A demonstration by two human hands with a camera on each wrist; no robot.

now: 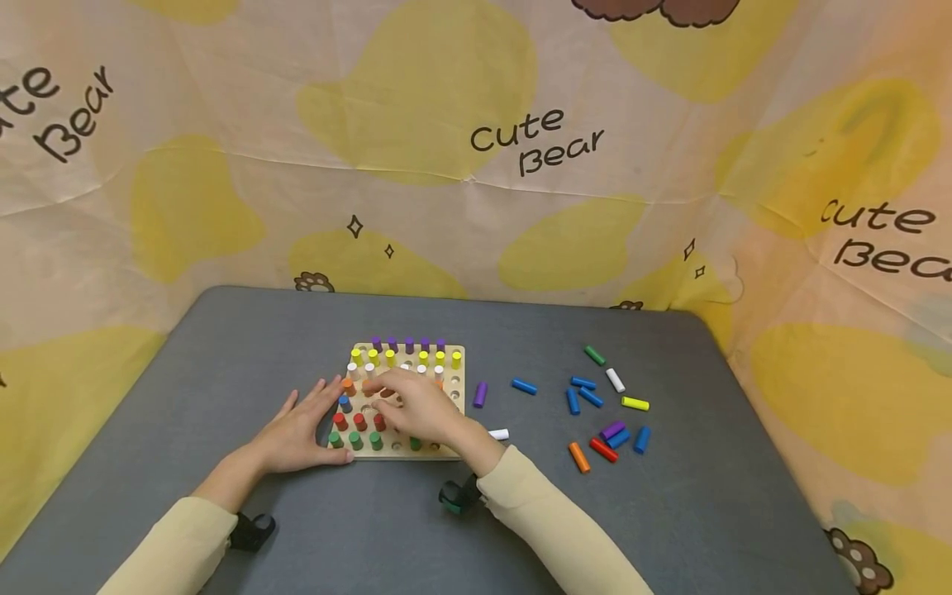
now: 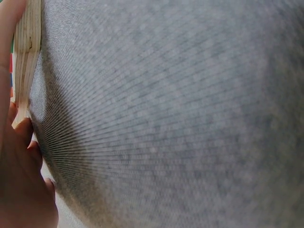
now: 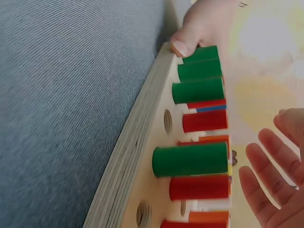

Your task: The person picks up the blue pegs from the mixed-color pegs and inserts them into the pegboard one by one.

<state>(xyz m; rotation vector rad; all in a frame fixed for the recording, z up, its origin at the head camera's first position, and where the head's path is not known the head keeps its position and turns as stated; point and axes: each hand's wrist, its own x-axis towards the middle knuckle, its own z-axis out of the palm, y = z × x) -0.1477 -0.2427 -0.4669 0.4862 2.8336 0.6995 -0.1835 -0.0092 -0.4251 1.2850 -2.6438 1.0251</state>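
Observation:
A wooden pegboard lies on the table with rows of coloured pegs in it. My left hand rests at its left edge, fingers spread and mostly straight, the thumb on the near corner. My right hand hangs over the middle of the board, covering some pegs. Its thumb and index finger are slightly apart beside an orange peg and a blue peg; no peg shows between them. In the right wrist view, loosely bent fingers hover beside the tops of green pegs and red pegs.
Loose pegs lie right of the board: a purple peg, a blue peg, a white peg near the right wrist, and farther out several more, including an orange peg and a green peg. A printed cloth hangs behind the table.

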